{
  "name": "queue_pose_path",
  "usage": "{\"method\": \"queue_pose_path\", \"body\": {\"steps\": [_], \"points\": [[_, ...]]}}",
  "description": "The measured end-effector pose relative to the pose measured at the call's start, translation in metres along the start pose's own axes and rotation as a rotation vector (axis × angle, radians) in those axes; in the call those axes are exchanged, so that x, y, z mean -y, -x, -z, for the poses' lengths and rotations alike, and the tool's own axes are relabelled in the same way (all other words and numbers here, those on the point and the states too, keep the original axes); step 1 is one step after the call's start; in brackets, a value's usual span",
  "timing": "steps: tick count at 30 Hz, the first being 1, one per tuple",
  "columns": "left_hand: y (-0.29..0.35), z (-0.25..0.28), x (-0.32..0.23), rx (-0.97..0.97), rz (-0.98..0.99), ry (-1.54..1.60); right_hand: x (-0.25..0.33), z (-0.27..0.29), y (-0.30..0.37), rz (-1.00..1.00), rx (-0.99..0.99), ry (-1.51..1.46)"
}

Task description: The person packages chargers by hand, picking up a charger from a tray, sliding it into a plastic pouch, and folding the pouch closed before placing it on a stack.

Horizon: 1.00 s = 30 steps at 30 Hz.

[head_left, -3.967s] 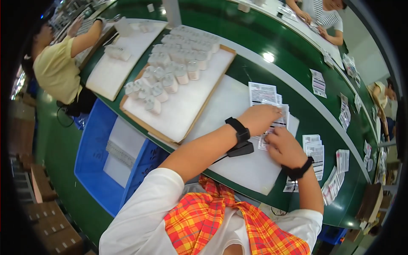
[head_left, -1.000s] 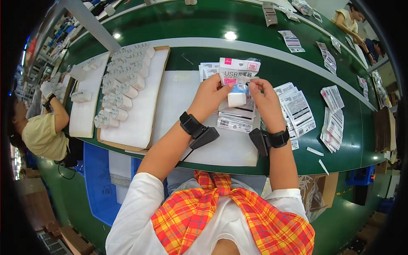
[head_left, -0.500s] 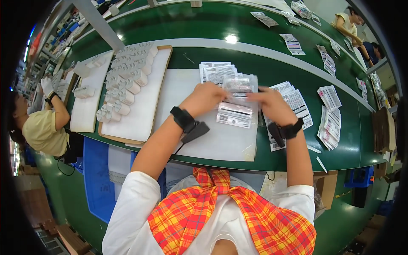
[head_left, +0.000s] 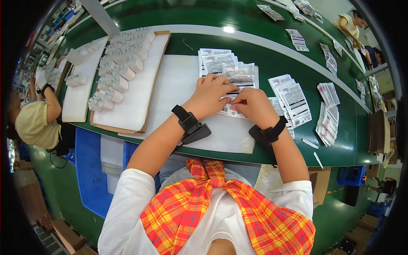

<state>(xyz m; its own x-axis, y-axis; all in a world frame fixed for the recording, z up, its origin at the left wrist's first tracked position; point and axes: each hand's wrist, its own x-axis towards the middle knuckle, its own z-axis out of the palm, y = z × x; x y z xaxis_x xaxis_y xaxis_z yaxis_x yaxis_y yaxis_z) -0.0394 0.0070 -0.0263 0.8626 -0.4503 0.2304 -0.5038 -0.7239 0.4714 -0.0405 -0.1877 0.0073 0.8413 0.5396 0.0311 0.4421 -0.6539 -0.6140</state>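
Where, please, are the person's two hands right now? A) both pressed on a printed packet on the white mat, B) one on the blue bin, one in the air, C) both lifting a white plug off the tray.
A: the left hand and the right hand meet on a printed packet lying on the white mat.

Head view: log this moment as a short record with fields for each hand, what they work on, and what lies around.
left hand: fingers pressed down on a clear printed packet, black wrist strap on the forearm
right hand: fingertips on the same packet's lower edge, meeting the left hand
surface: white mat on a green table
left of mat: board carrying rows of small white parts
right of mat: stacks of printed packets
others: a person in a yellow top at the far left
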Motion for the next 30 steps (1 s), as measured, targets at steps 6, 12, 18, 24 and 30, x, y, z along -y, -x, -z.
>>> {"method": "queue_pose_path", "body": {"steps": [6,12,18,24,30], "points": [[0.0,-0.004,0.003,0.015,-0.004,0.003,0.003,-0.007,0.003,0.064,-0.101,0.084],[0.002,0.002,0.001,0.029,0.007,0.028,0.001,-0.013,0.002,0.123,-0.15,0.204],[-0.002,0.0,0.002,-0.003,0.016,0.023,-0.002,-0.014,-0.008,0.221,-0.093,0.199],[-0.004,0.003,0.0,0.108,0.04,0.065,-0.004,0.02,0.046,0.228,-0.109,0.03],[-0.008,0.031,-0.015,0.114,-0.055,-0.028,-0.068,0.11,0.303,-0.586,-0.715,-0.362]]}}
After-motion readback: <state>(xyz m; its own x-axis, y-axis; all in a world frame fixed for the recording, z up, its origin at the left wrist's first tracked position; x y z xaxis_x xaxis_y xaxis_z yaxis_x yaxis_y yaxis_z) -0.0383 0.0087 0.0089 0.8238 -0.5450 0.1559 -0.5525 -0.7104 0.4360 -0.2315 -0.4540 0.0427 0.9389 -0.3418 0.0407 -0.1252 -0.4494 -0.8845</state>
